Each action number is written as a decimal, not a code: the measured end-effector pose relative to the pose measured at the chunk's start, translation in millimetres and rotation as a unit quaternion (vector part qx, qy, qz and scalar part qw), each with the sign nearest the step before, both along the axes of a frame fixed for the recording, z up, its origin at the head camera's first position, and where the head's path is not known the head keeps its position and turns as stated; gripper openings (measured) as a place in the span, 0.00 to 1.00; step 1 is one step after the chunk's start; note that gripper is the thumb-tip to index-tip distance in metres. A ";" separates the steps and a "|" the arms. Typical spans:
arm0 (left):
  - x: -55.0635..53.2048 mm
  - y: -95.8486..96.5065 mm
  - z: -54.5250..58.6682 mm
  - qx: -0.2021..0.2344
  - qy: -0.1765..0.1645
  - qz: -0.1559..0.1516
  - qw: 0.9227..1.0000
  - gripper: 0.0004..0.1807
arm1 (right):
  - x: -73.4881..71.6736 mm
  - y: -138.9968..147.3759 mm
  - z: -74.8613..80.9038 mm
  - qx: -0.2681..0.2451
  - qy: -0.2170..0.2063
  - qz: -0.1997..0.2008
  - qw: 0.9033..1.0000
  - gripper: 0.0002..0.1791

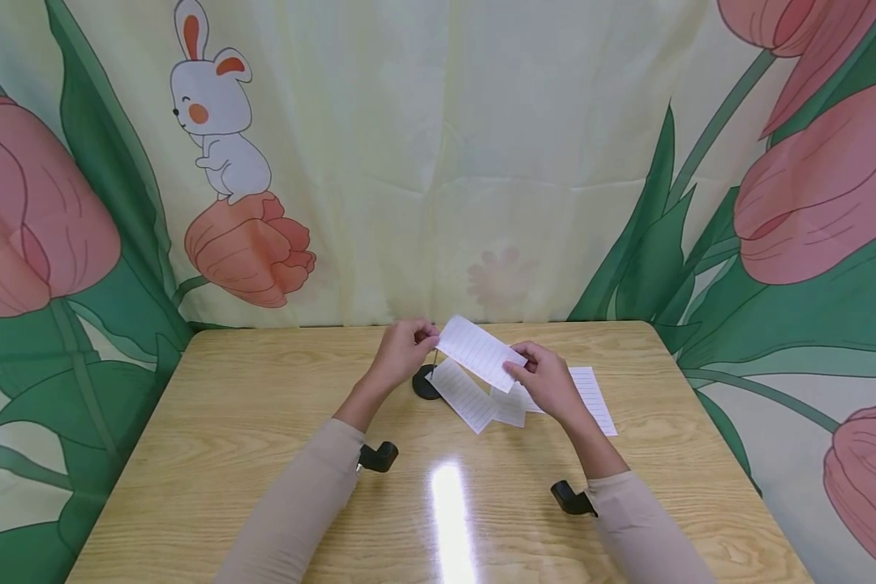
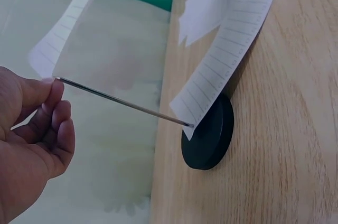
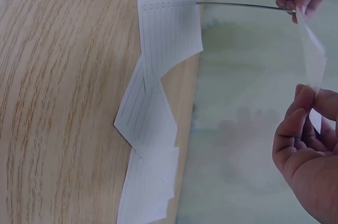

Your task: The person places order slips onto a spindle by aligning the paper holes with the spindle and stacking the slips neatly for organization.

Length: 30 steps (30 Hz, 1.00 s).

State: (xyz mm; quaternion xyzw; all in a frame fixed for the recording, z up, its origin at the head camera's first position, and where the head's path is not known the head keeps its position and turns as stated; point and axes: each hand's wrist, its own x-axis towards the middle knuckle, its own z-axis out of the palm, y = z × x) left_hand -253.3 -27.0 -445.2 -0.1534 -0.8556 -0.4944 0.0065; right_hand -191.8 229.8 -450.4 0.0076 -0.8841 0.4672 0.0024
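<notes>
A black round-based paper spike [image 1: 422,386] stands on the table, its thin metal rod [image 2: 124,105] rising from the base. My left hand [image 1: 400,350] pinches one end of a lined paper sheet [image 1: 479,350] right at the rod's tip. The opposite end of that sheet is pinched between thumb and fingers of my right hand [image 1: 549,380], so it hangs above the table. Low on the rod, close over the base, a second lined sheet [image 2: 224,60] is skewered near its corner. The left fingertips partly hide the spike's point.
More loose lined sheets [image 1: 593,399] lie overlapping to the right of the spike, partly behind my right hand. The wooden table [image 1: 277,389] ends at a printed curtain [image 1: 409,162] with tulips and a rabbit. Black wrist mounts [image 1: 378,457] stick out by both sleeves.
</notes>
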 end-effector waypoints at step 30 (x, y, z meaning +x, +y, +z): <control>-3.9 2.3 -14.5 -0.044 0.015 -0.004 0.999 0.04 | -2.0 -3.7 -20.3 0.019 0.014 0.009 1.000 0.16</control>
